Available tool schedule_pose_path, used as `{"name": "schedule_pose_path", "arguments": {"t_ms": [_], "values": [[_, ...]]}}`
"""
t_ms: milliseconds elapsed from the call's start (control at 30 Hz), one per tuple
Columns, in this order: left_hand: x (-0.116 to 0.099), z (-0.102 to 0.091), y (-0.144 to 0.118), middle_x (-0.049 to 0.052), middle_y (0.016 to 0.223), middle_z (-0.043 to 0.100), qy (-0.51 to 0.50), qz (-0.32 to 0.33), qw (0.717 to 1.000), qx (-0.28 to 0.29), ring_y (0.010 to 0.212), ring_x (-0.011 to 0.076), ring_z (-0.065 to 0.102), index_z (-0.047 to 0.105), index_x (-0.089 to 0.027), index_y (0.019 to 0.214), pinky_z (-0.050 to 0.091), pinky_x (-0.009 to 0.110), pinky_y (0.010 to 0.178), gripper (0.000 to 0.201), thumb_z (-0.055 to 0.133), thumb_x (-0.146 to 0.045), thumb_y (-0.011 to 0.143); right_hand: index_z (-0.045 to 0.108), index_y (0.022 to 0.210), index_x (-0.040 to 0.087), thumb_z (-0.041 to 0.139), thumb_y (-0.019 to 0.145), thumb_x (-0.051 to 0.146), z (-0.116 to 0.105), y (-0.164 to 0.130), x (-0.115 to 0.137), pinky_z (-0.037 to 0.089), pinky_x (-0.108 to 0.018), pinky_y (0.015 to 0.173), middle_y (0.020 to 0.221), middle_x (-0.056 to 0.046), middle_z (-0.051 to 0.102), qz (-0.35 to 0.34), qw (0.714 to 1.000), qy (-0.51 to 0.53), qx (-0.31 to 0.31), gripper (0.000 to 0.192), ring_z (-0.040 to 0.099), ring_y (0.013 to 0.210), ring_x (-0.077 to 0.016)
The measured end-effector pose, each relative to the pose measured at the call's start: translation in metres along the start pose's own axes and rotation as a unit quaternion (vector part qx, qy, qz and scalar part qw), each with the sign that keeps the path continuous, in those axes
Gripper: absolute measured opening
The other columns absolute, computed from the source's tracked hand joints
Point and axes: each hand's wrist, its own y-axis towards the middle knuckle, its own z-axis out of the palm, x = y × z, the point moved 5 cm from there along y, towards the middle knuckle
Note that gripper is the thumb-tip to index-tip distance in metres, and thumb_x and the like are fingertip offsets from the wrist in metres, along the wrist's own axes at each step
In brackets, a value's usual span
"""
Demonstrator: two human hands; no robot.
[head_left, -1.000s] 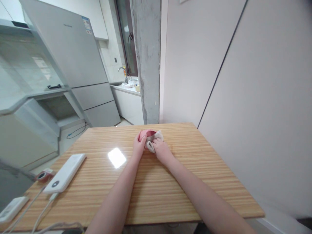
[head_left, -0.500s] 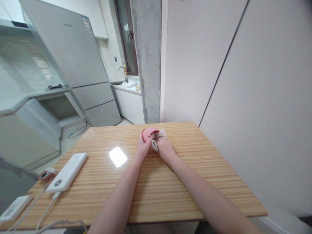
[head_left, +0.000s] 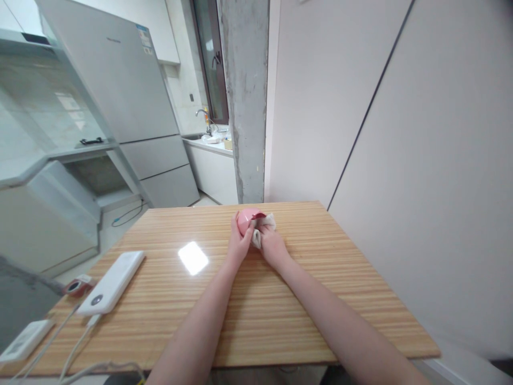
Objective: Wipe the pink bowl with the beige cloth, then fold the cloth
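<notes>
Left hand point(head_left: 240, 247) wraps around the near side of a small pink rounded cup point(head_left: 245, 221), tilted, held just above the striped wooden tabletop point(head_left: 256, 299) near its far edge. Cup's lower half hidden behind the fingers; its interior barely visible. Right hand point(head_left: 272, 247) is clenched on a crumpled beige cloth point(head_left: 264, 227), pressed against the cup's right side; most of the cloth is hidden by that hand. Well left of the cup: white slab-shaped power bank point(head_left: 111, 282) with cable, partly cut off.
</notes>
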Motion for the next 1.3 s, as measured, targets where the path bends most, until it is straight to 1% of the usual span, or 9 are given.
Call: {"name": "schedule_pose_path", "arguments": {"t_ms": [133, 267, 400, 533, 700, 900, 1033, 1167, 1300], "values": [[-0.004, 0.002, -0.002, 0.015, 0.131, 0.051, -0.015, 0.002, 1.000, -0.005, 0.120, 0.0240, 0.051, 0.033, -0.016, 0.137, 0.038, 0.037, 0.104, 0.074, 0.065, -0.042, 0.076, 0.063, 0.098, 0.017, 0.046, 0.089, 0.013, -0.002, -0.002, -0.002, 0.041, -0.034, 0.089, 0.106, -0.010, 0.064, 0.021, 0.999, 0.005, -0.035, 0.020, 0.053, 0.102, -0.0220], [0.004, 0.017, -0.012, 0.016, 0.132, 0.052, -0.109, -0.077, 0.991, -0.024, 0.118, 0.0247, 0.054, 0.021, -0.017, 0.144, 0.042, 0.037, 0.100, 0.093, 0.072, -0.042, 0.070, 0.065, 0.097, 0.016, 0.050, 0.083, 0.007, 0.005, -0.004, -0.003, 0.043, -0.031, 0.086, 0.100, -0.009, 0.066, 0.014, 0.997, 0.060, -0.045, 0.023, 0.054, 0.099, -0.0207], [0.007, 0.019, -0.015, 0.017, 0.135, 0.049, -0.114, -0.121, 0.985, -0.045, 0.125, 0.0251, 0.048, 0.029, -0.016, 0.140, 0.038, 0.036, 0.105, 0.079, 0.066, -0.044, 0.076, 0.065, 0.096, 0.015, 0.057, 0.078, 0.009, 0.010, -0.004, -0.003, 0.044, -0.030, 0.087, 0.099, -0.009, 0.065, -0.017, 0.996, 0.087, -0.033, 0.021, 0.054, 0.097, -0.0205], [0.003, 0.005, -0.005, 0.015, 0.135, 0.049, -0.080, -0.086, 0.992, -0.056, 0.127, 0.0244, 0.046, 0.040, -0.016, 0.132, 0.037, 0.036, 0.106, 0.063, 0.058, -0.048, 0.081, 0.064, 0.097, 0.016, 0.056, 0.081, 0.011, 0.004, -0.001, -0.004, 0.044, -0.031, 0.087, 0.097, -0.008, 0.064, -0.042, 0.997, 0.059, -0.018, 0.019, 0.053, 0.095, -0.0192], [0.008, -0.001, 0.001, 0.016, 0.124, 0.055, -0.086, -0.093, 0.990, -0.058, 0.110, 0.0256, 0.058, 0.040, -0.016, 0.130, 0.050, 0.038, 0.089, 0.069, 0.061, -0.054, 0.076, 0.065, 0.085, 0.017, 0.051, 0.088, 0.016, -0.005, 0.000, 0.000, 0.041, -0.034, 0.084, 0.091, -0.008, 0.063, -0.066, 0.998, -0.001, -0.018, 0.015, 0.051, 0.094, -0.0209], [0.007, 0.014, -0.010, 0.015, 0.129, 0.053, -0.104, -0.107, 0.987, -0.055, 0.119, 0.0235, 0.053, 0.034, -0.018, 0.132, 0.040, 0.038, 0.102, 0.070, 0.064, -0.047, 0.076, 0.062, 0.093, 0.015, 0.051, 0.082, 0.008, -0.002, -0.003, 0.000, 0.042, -0.030, 0.079, 0.093, -0.009, 0.061, -0.010, 1.000, 0.017, -0.018, 0.017, 0.051, 0.089, -0.0194], [-0.002, 0.004, -0.006, 0.014, 0.124, 0.055, -0.059, -0.072, 0.994, -0.048, 0.119, 0.0231, 0.052, 0.041, -0.016, 0.126, 0.038, 0.037, 0.103, 0.056, 0.058, -0.045, 0.081, 0.062, 0.096, 0.016, 0.054, 0.081, 0.010, -0.002, -0.001, -0.001, 0.042, -0.030, 0.079, 0.093, -0.008, 0.062, -0.033, 0.999, 0.019, 0.010, 0.018, 0.052, 0.091, -0.0196], [-0.010, -0.001, -0.004, 0.013, 0.128, 0.053, 0.000, -0.012, 1.000, -0.018, 0.122, 0.0247, 0.050, 0.036, -0.018, 0.134, 0.037, 0.039, 0.104, 0.069, 0.065, -0.043, 0.076, 0.064, 0.093, 0.017, 0.049, 0.087, 0.015, -0.005, 0.001, -0.004, 0.041, -0.033, 0.086, 0.099, -0.010, 0.064, -0.029, 1.000, 0.011, 0.003, 0.017, 0.052, 0.099, -0.0216], [-0.003, 0.010, -0.009, 0.015, 0.134, 0.049, -0.043, -0.029, 0.999, -0.008, 0.123, 0.0238, 0.049, 0.023, -0.019, 0.141, 0.037, 0.038, 0.105, 0.084, 0.068, -0.042, 0.074, 0.063, 0.091, 0.014, 0.046, 0.086, 0.012, -0.001, -0.002, -0.009, 0.043, -0.032, 0.082, 0.096, -0.011, 0.063, -0.002, 0.999, 0.037, -0.020, 0.018, 0.053, 0.095, -0.0208]]}}
